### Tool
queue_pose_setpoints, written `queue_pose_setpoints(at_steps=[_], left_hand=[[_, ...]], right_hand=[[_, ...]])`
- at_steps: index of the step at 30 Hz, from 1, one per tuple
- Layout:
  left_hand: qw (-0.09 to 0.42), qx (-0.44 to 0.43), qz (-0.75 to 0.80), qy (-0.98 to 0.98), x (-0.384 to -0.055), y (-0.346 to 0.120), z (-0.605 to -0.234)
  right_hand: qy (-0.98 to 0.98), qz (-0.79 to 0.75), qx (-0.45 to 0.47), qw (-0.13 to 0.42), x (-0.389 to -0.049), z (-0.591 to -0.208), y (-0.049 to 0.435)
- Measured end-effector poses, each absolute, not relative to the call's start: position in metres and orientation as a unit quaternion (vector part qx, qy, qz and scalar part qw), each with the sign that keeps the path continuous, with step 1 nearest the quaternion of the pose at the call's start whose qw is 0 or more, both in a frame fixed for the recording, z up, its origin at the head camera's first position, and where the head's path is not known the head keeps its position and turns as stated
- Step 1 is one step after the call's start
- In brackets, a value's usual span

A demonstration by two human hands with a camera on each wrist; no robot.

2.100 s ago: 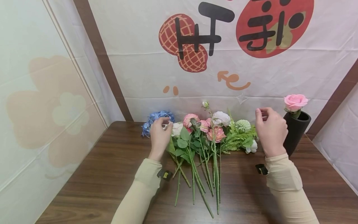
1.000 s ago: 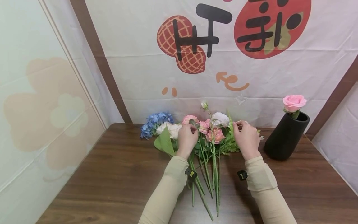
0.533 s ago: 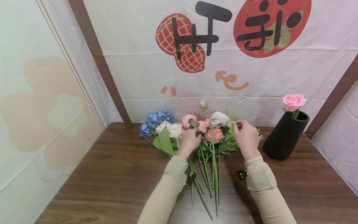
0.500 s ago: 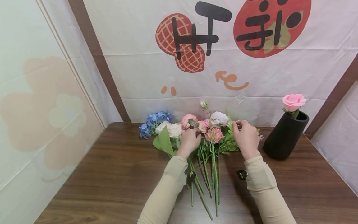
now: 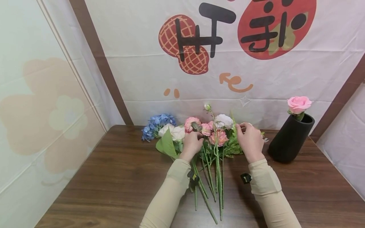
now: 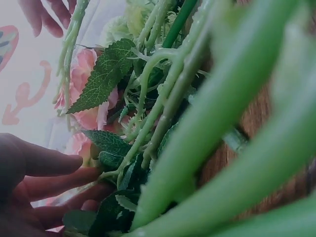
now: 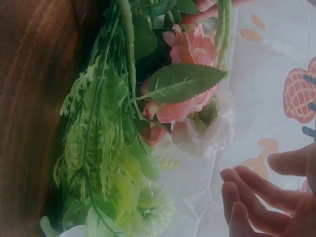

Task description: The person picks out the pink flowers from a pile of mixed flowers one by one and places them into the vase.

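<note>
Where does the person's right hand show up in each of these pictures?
Head: right hand right of centre, left of the black vase.
Left wrist: right hand at the top left, partly cut off.
Right wrist: right hand at the lower right, cut off by the edge.
Shared landmark: the coral-pink flowers.

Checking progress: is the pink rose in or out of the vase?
In: the pink rose shows above the black vase, its stem entering the mouth.

There's a brown wood-grain table [image 5: 114, 183] in front of a white backdrop [image 5: 137, 72] with a cartoony red peanut print [image 5: 195, 66], plus a faded flower print [image 5: 25, 126] off left.
</note>
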State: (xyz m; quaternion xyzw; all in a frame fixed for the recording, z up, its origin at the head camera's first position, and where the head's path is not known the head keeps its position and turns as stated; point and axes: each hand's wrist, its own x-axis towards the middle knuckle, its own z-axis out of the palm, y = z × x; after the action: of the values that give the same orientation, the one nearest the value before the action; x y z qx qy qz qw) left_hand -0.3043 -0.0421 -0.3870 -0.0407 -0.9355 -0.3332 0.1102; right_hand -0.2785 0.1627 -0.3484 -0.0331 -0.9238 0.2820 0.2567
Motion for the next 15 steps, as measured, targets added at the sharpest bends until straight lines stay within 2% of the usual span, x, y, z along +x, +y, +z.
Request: queue_pose_setpoints(at_steps=[15], left_hand=[[0.185,0.022,-0.404,-0.896,-0.3054,-0.0454,-0.3845]], right_hand=[[-0.925,0.276,-0.025,0.258,-0.2765,-0.348,0.1599]])
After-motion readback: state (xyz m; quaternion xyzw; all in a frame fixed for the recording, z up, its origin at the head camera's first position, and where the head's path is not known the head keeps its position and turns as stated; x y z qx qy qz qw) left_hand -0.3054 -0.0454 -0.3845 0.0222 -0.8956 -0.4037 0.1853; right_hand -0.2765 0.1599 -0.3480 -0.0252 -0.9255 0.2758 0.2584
